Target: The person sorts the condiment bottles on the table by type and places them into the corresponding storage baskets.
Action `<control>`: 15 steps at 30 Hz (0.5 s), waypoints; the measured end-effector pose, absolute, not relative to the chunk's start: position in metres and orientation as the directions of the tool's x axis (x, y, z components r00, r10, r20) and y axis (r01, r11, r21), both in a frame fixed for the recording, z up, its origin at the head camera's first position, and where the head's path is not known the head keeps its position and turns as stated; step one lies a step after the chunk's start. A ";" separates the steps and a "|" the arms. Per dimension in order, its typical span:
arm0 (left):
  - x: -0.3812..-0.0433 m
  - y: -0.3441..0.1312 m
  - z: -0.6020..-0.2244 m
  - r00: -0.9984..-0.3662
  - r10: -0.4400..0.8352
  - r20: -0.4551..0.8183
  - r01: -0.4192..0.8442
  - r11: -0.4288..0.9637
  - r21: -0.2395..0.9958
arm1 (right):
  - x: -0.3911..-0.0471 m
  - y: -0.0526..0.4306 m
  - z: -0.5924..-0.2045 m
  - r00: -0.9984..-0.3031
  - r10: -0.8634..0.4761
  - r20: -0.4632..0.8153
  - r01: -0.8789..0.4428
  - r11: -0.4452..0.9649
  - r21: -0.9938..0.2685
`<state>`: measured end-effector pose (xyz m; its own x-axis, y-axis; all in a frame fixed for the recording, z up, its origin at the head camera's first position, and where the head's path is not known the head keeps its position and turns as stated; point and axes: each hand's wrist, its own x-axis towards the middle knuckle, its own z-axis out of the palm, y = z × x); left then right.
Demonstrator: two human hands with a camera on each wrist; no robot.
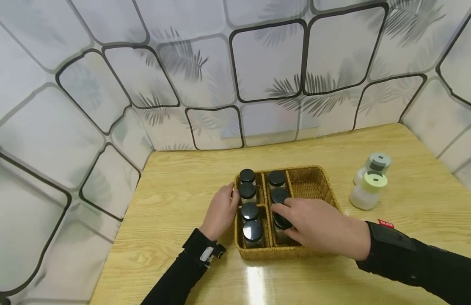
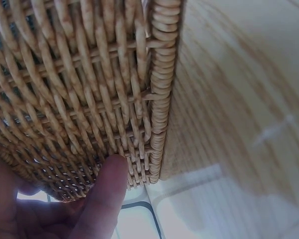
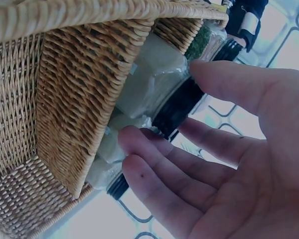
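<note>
A woven wicker basket (image 1: 271, 254) with dividers stands on the table, holding several black-lidded glass jars. My left hand (image 1: 221, 209) holds its left wall near the back corner. In the left wrist view, a digit (image 2: 107, 194) presses the weave from outside; the other fingertips are partly hidden. My right hand (image 1: 319, 222) is over the middle compartment, thumb and fingers round the lid of the front jar (image 1: 282, 222). The right wrist view shows this jar (image 3: 154, 74) with pale contents, leaning against the divider. Two pairs of jars, one pair with lids (image 1: 252, 231) nearest me, fill the left compartments.
The basket's right compartment (image 1: 307, 190) shows bare weave. To its right stand two white bottles, one with a yellow-green cap (image 1: 374, 181), one with a grey cap (image 1: 379, 162). Patterned sheeting (image 1: 269, 63) walls the wooden table (image 1: 174, 182) at the back and sides.
</note>
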<state>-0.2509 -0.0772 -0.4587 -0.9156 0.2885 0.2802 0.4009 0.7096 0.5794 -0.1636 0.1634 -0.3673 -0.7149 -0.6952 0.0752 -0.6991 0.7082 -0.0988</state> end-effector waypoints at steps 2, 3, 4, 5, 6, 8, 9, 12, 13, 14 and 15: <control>-0.251 -0.077 -0.459 -0.915 0.288 0.281 0.402 0.707 0.582 | -0.162 0.165 -0.366 -0.719 -0.690 0.086 -0.695 0.712 -0.096; -0.250 -0.077 -0.459 -0.915 0.288 0.281 0.401 0.708 0.582 | -0.160 0.166 -0.365 -0.721 -0.687 0.089 -0.693 0.715 -0.094; -0.250 -0.078 -0.460 -0.916 0.288 0.280 0.401 0.708 0.582 | -0.159 0.168 -0.364 -0.723 -0.685 0.092 -0.691 0.718 -0.090; -0.249 -0.078 -0.460 -0.916 0.290 0.277 0.400 0.708 0.582 | -0.158 0.169 -0.363 -0.724 -0.683 0.095 -0.689 0.719 -0.090; -0.249 -0.078 -0.460 -0.917 0.291 0.273 0.398 0.711 0.580 | -0.157 0.171 -0.362 -0.726 -0.681 0.094 -0.687 0.721 -0.092; -0.248 -0.078 -0.460 -0.919 0.291 0.266 0.394 0.712 0.581 | -0.155 0.174 -0.359 -0.735 -0.672 0.092 -0.679 0.729 -0.094; -0.248 -0.078 -0.460 -0.919 0.290 0.266 0.393 0.712 0.583 | -0.154 0.175 -0.357 -0.739 -0.668 0.088 -0.674 0.732 -0.099; -0.248 -0.078 -0.460 -0.919 0.286 0.271 0.393 0.707 0.589 | -0.154 0.182 -0.352 -0.756 -0.647 0.100 -0.655 0.749 -0.104; -0.248 -0.078 -0.459 -0.919 0.286 0.273 0.394 0.705 0.590 | -0.154 0.184 -0.349 -0.763 -0.638 0.104 -0.646 0.756 -0.107; -0.249 -0.077 -0.459 -0.918 0.287 0.273 0.396 0.704 0.590 | -0.155 0.187 -0.347 -0.771 -0.627 0.113 -0.637 0.764 -0.105; -0.249 -0.077 -0.459 -0.918 0.288 0.273 0.397 0.703 0.590 | -0.155 0.190 -0.345 -0.778 -0.616 0.126 -0.628 0.772 -0.103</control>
